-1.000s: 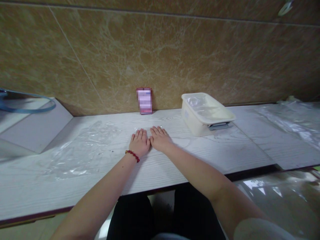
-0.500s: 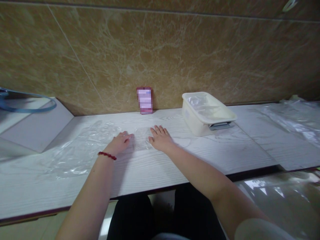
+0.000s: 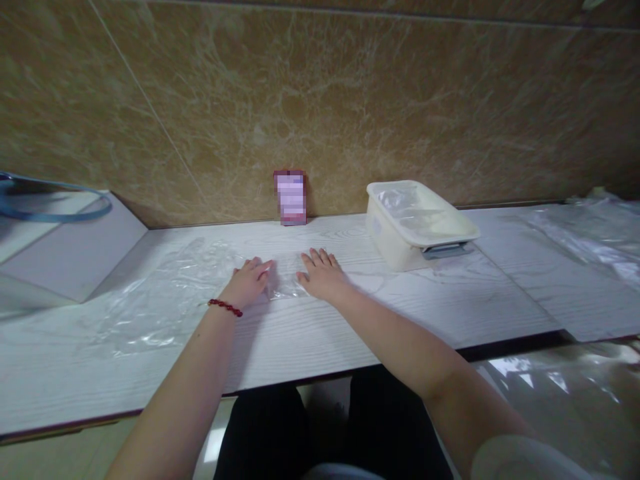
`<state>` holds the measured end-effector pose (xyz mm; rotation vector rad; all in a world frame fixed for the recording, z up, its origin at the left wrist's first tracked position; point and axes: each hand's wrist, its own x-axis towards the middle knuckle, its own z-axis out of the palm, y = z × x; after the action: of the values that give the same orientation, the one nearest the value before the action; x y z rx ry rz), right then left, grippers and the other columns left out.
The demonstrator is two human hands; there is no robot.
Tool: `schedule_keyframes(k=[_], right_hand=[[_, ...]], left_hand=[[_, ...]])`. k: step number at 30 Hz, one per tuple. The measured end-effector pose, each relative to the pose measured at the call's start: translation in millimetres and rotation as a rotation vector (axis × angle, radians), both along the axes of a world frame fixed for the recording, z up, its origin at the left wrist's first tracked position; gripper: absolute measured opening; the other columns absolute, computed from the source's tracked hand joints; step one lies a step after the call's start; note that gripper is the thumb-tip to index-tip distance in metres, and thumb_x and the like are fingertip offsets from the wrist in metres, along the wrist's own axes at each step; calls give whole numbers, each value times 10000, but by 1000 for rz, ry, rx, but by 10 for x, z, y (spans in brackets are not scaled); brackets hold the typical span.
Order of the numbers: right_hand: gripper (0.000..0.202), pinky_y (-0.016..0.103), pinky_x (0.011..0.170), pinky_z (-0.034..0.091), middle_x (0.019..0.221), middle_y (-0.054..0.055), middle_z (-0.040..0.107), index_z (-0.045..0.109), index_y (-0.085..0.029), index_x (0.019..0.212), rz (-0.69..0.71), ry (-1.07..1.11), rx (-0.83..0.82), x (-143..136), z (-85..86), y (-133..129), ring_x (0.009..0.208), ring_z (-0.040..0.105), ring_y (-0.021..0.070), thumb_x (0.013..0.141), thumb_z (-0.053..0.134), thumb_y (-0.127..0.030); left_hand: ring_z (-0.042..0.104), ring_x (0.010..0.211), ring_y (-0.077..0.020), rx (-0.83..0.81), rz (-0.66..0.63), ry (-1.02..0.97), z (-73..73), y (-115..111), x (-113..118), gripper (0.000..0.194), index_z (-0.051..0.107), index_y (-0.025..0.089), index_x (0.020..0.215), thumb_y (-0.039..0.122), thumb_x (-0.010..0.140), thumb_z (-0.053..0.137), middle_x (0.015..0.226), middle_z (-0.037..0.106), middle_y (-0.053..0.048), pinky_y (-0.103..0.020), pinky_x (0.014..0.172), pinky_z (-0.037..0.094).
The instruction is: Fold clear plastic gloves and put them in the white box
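A small piece of clear plastic film (image 3: 284,280) lies flat on the white wood-grain table, between my two hands. My right hand (image 3: 323,275) is spread palm down on its right part, fingers apart. At its left edge rests my left hand (image 3: 250,281), with the index finger stretched over the film and the other fingers loosely bent; a red beaded bracelet (image 3: 225,307) is on that wrist. More crumpled clear plastic (image 3: 165,300) spreads over the table left of this hand.
A white plastic bin (image 3: 393,243) with clear film inside stands at the right by the marble wall. A pixelated phone-like object (image 3: 291,198) leans on the wall. At left is a white box (image 3: 110,247) with a blue strap (image 3: 60,217); clear plastic (image 3: 595,227) lies far right.
My left hand has slid a little to the right over the film, towards my right hand. The right hand stays in place, and the view has shifted slightly.
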<state>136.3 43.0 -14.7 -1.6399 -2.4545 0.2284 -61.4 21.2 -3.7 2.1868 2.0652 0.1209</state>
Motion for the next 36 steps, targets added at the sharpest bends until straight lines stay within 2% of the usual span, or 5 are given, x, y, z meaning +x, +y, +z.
schedule_keyframes(k=[10,16,26,33,36], right_hand=[[566,436,1002,78,1386,65,210,280,-197,1303,9,-7,48,-2,-11,-26,1260,132,255,806,250,-466],[565,526,976,13,1399,24,172,216,-256,1320,-12,-22,26,9,-1,-38,1267,86,259,808,201,-494],[593,604,929,5,1408,52,124,174,-264,1329,-172,-63,-111,302,134,61,1266,39,300,805,182,-542],[463,611,928,90,1365,40,249,336,-269,1252,-222,35,115,575,423,90,1254,104,281,837,233,-446],[429,605,932,100,1345,35,286,386,-267,1216,-218,72,109,558,449,79,1244,131,277,840,250,-425]], left_hand=[[271,1225,-208,153,-284,62,7,-9,576,453,322,138,1278,254,854,212,1318,364,-61,-431,999,191],[232,1240,-243,107,-111,121,-41,-86,547,468,292,196,1299,325,856,212,1366,270,-50,-485,974,197],[297,1204,-289,181,46,220,11,-124,410,524,358,20,1244,344,847,248,1283,365,-209,-454,959,241],[504,1008,-186,189,-511,164,332,-345,711,259,629,201,895,259,803,393,1081,578,-55,-364,933,303],[558,810,-178,179,-572,214,401,-451,896,202,629,171,756,172,774,428,820,634,-45,-352,833,372]])
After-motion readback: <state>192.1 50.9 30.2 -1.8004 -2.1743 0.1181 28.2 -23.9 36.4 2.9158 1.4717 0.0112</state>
